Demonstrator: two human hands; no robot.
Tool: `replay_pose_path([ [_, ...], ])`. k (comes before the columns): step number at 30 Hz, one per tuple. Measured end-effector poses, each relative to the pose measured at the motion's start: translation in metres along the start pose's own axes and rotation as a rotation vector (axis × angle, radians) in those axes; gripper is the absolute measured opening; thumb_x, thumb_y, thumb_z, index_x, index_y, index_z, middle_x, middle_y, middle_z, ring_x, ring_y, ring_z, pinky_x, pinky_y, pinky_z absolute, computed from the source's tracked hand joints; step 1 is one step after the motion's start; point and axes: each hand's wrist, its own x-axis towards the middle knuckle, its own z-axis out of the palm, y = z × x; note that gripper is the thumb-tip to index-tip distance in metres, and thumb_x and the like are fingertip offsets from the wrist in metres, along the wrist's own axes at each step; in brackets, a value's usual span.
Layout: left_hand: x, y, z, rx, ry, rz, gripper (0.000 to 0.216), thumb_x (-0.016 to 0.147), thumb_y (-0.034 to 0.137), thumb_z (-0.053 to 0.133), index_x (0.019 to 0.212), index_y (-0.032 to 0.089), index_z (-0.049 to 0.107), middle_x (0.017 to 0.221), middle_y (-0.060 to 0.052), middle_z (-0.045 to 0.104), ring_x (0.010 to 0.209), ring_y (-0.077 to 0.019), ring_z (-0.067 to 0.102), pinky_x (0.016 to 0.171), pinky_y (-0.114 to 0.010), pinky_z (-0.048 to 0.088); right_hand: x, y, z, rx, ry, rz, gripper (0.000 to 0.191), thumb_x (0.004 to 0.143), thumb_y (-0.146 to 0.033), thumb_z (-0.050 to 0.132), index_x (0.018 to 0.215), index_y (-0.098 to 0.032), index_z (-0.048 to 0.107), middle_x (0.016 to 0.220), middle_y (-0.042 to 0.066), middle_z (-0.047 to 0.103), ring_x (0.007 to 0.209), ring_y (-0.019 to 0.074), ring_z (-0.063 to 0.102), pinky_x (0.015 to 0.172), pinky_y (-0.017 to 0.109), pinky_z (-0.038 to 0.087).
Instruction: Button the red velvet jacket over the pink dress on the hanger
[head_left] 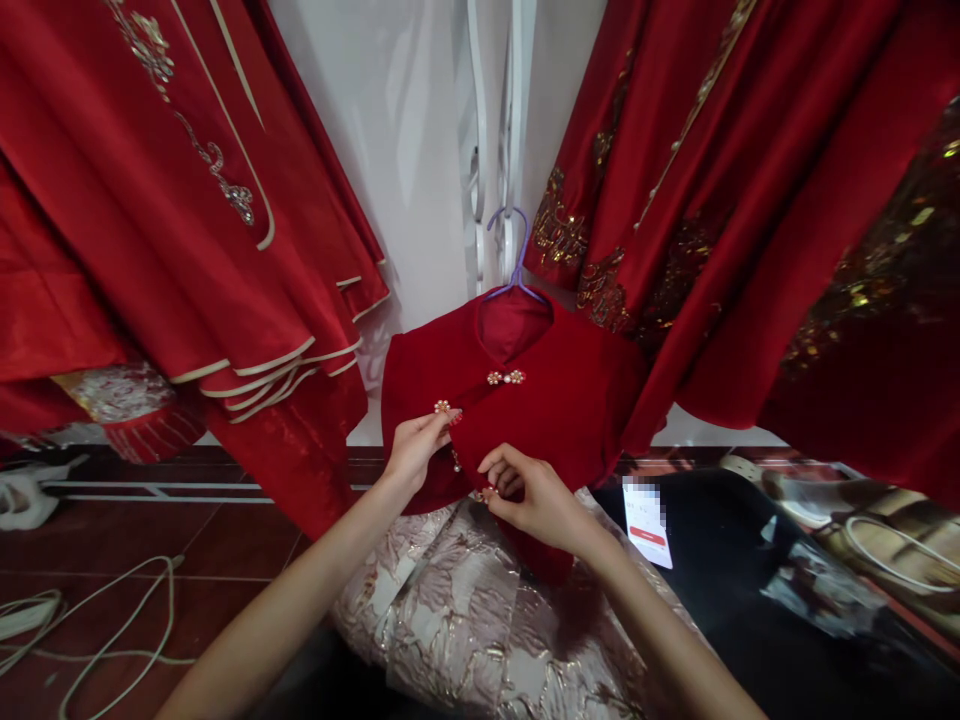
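Note:
A dark red velvety top [570,410] hangs from a purple hanger [520,250], its front partly parted. At the collar a pearl-and-gold flower clasp [506,378] is fastened. My left hand [415,448] pinches one front edge just beside a flower-shaped button [442,406]. Below those fingers dangles a small pearl ornament [457,462]. My right hand [538,492] is closed in a pinch at the other front edge, lower down. Between its fingertips shows part of another beaded clasp [486,494], mostly hidden.
Red embroidered gowns hang on the left [292,270] and the right [720,300]. Shiny patterned fabric [465,610] lies below the top. On a black surface to the right are a lit phone [647,525] and clear plastic [821,590]. A white cable [112,640] loops across the floor.

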Motion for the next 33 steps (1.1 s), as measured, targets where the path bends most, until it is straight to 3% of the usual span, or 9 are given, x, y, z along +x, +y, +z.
replay_pose_path([
  [5, -0.006, 0.008, 0.005, -0.064, -0.002, -0.074, 0.027, 0.067, 0.036, 0.074, 0.08, 0.013, 0.07, 0.087, -0.006, 0.072, 0.078, -0.0117, 0.064, 0.075, -0.022, 0.049, 0.001, 0.003, 0.001, 0.004, -0.011, 0.001, 0.024, 0.074, -0.012, 0.058, 0.095, -0.021, 0.052, 0.079, -0.002, 0.055, 0.068, 0.0097, 0.052, 0.061, 0.022, 0.045],
  [10, -0.014, 0.051, 0.029, 0.154, -0.426, -0.342, 0.061, 0.078, 0.07, 0.046, 0.09, 0.013, 0.067, 0.085, -0.009, 0.069, 0.068, -0.0145, 0.061, 0.064, -0.027, 0.05, -0.004, -0.007, -0.019, 0.1, -0.182, 0.044, 0.018, 0.077, -0.017, 0.061, 0.092, -0.02, 0.052, 0.083, -0.001, 0.057, 0.071, 0.0102, 0.055, 0.065, 0.024, 0.047],
  [12, -0.009, 0.063, 0.042, 0.371, -0.475, -0.149, 0.055, 0.081, 0.062, 0.05, 0.104, 0.015, 0.064, 0.092, -0.009, 0.067, 0.073, -0.0152, 0.061, 0.065, -0.028, 0.049, -0.007, -0.011, -0.029, 0.113, -0.247, 0.066, 0.015, 0.078, -0.019, 0.062, 0.089, -0.019, 0.051, 0.083, 0.0, 0.058, 0.072, 0.0106, 0.056, 0.067, 0.025, 0.047],
  [14, 0.001, 0.065, 0.052, 0.654, -0.433, 0.228, 0.041, 0.083, 0.047, 0.057, 0.112, 0.018, 0.06, 0.093, -0.006, 0.066, 0.074, -0.0145, 0.059, 0.069, -0.029, 0.048, -0.01, -0.014, -0.038, 0.112, -0.284, 0.083, 0.015, 0.079, -0.02, 0.062, 0.089, -0.019, 0.051, 0.081, 0.0, 0.058, 0.072, 0.0107, 0.056, 0.067, 0.025, 0.047],
  [16, 0.013, 0.061, 0.058, 0.96, -0.397, 0.59, 0.033, 0.083, 0.035, 0.061, 0.112, 0.02, 0.061, 0.09, -0.004, 0.063, 0.079, -0.0158, 0.056, 0.075, -0.032, 0.046, -0.013, -0.015, -0.046, 0.112, -0.303, 0.095, 0.015, 0.079, -0.02, 0.063, 0.09, -0.019, 0.051, 0.081, -0.001, 0.058, 0.072, 0.0103, 0.055, 0.067, 0.025, 0.046],
  [18, 0.022, 0.055, 0.06, 1.218, -0.38, 0.811, 0.026, 0.084, 0.032, 0.06, 0.106, 0.02, 0.064, 0.09, -0.005, 0.06, 0.086, -0.0189, 0.053, 0.079, -0.034, 0.045, -0.016, -0.016, -0.053, 0.105, -0.319, 0.104, 0.016, 0.08, -0.021, 0.063, 0.09, -0.019, 0.051, 0.08, -0.001, 0.058, 0.071, 0.0099, 0.054, 0.066, 0.025, 0.046],
  [24, 0.028, 0.059, 0.067, 1.413, -0.345, 0.994, 0.017, 0.085, 0.034, 0.059, 0.088, 0.02, 0.07, 0.092, -0.006, 0.056, 0.09, -0.0213, 0.048, 0.078, -0.035, 0.038, -0.025, -0.016, -0.074, 0.068, -0.329, 0.129, 0.017, 0.081, -0.025, 0.065, 0.091, -0.02, 0.053, 0.083, 0.0, 0.061, 0.073, 0.0107, 0.057, 0.067, 0.026, 0.048],
  [28, 0.031, 0.07, 0.072, 1.322, -0.391, 1.007, 0.016, 0.077, 0.036, 0.066, 0.078, 0.02, 0.067, 0.092, -0.002, 0.061, 0.092, -0.0203, 0.051, 0.09, -0.042, 0.03, -0.03, -0.019, -0.082, 0.048, -0.363, 0.178, 0.023, 0.082, -0.031, 0.064, 0.098, -0.019, 0.055, 0.087, 0.002, 0.065, 0.08, 0.0127, 0.062, 0.074, 0.027, 0.051],
  [33, 0.035, 0.08, 0.071, 1.29, -0.492, 1.091, 0.013, 0.081, 0.034, 0.063, 0.08, 0.021, 0.062, 0.075, 0.005, 0.065, 0.083, -0.0148, 0.057, 0.107, -0.054, 0.01, -0.032, -0.022, -0.08, -0.025, -0.366, 0.155, 0.027, 0.083, -0.037, 0.064, 0.101, -0.018, 0.056, 0.088, 0.003, 0.067, 0.082, 0.0132, 0.063, 0.076, 0.028, 0.052],
])
